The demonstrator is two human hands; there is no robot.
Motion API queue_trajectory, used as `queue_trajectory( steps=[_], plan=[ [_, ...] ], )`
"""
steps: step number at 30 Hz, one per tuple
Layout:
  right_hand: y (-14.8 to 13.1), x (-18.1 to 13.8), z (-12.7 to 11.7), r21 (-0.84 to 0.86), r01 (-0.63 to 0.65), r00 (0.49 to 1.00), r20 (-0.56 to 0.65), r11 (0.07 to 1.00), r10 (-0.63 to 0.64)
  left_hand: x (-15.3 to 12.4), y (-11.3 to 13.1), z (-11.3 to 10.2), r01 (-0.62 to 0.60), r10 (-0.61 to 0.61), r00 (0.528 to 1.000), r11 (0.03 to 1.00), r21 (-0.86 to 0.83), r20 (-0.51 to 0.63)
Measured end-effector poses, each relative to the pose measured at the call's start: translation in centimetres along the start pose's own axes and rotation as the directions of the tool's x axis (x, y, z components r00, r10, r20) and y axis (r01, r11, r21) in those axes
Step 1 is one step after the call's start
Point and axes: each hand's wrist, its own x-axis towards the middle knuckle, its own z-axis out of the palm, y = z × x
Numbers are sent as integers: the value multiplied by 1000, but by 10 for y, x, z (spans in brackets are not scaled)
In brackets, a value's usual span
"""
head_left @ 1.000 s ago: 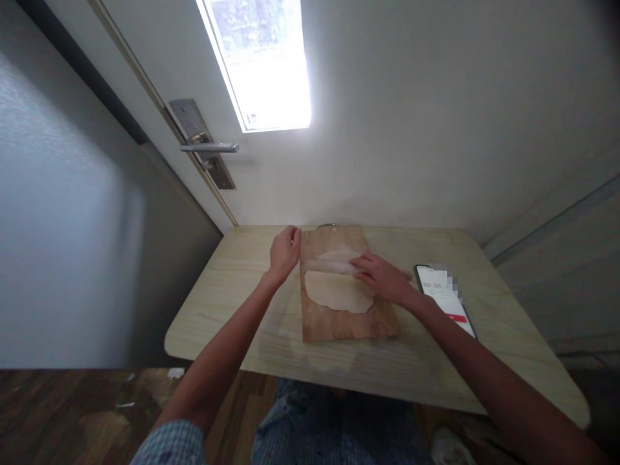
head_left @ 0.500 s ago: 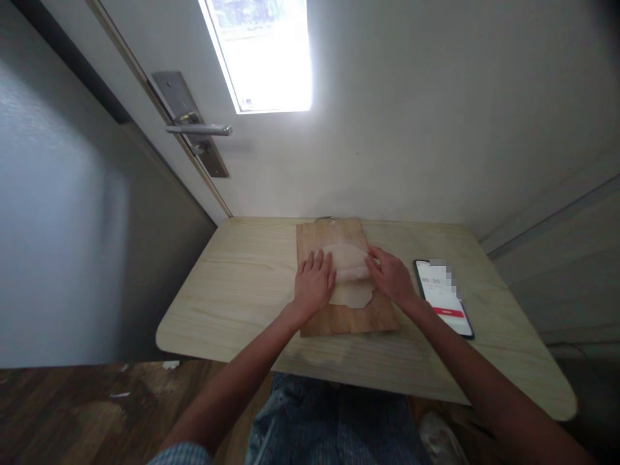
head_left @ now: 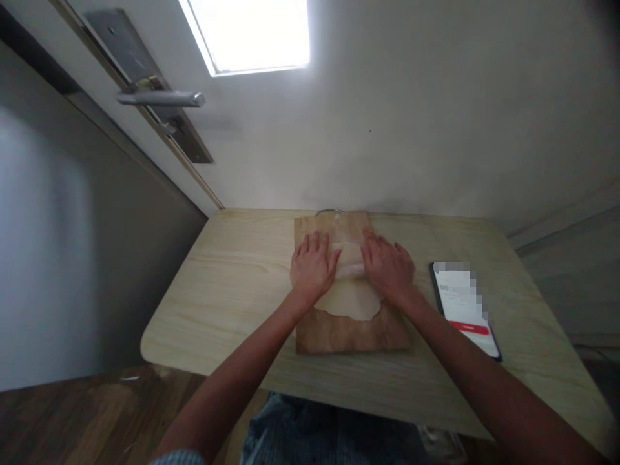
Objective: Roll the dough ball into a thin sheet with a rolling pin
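A sheet of pale dough (head_left: 349, 303) with an uneven edge lies on a wooden cutting board (head_left: 353, 339). Across the dough runs a whitish rolling pin (head_left: 349, 270); only its middle shows between my hands. My left hand (head_left: 312, 261) rests flat over the pin's left part, its fingers stretched forward and thumb out. Over the right part lies my right hand (head_left: 388, 266), palm down with extended fingers. Both ends of the pin are hidden beneath the hands, and neither hand is wrapped round it.
The board sits on a light wood table (head_left: 227, 278) against a white door with a metal handle (head_left: 162, 98) and a bright window (head_left: 252, 32). A phone (head_left: 467, 310) with a lit screen lies right of the board. My legs are below the table's front edge.
My right hand has gone from bent fingers at the pin's right end to lying flat over it. My left hand stays on the pin, thumb more spread. The view has shifted closer.
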Motion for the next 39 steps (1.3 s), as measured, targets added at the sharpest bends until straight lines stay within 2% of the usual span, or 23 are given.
queue_trajectory(
  steps=[8, 13, 18, 22, 27, 33, 39],
  plan=[
    [-1, 38, 0, 20, -9, 994, 109, 1000, 6, 38, -11, 5, -62, 61, 998, 995, -79, -10],
    [-1, 56, 3, 37, -13, 992, 122, 999, 8, 57, -13, 6, -122, 121, 993, 988, -97, -17],
    [-3, 63, 2, 21, -63, 991, 118, 998, 61, 65, -13, 7, -102, 104, 994, 992, -76, 32],
    [-5, 48, -3, 1, -73, 993, 96, 997, 73, 51, -11, 6, -49, 49, 999, 998, -35, -6],
    [-5, 8, -1, 22, -35, 999, 19, 999, 34, 11, 0, 4, 7, -6, 998, 1000, 7, -65],
    [-7, -36, 1, 10, 22, 994, -108, 1000, -21, -32, 11, -2, -9, 10, 1000, 1000, 19, -24],
    [-6, -59, -3, 33, 66, 989, -133, 997, -61, -49, 10, -2, -41, 41, 999, 999, 25, -17]
  ],
)
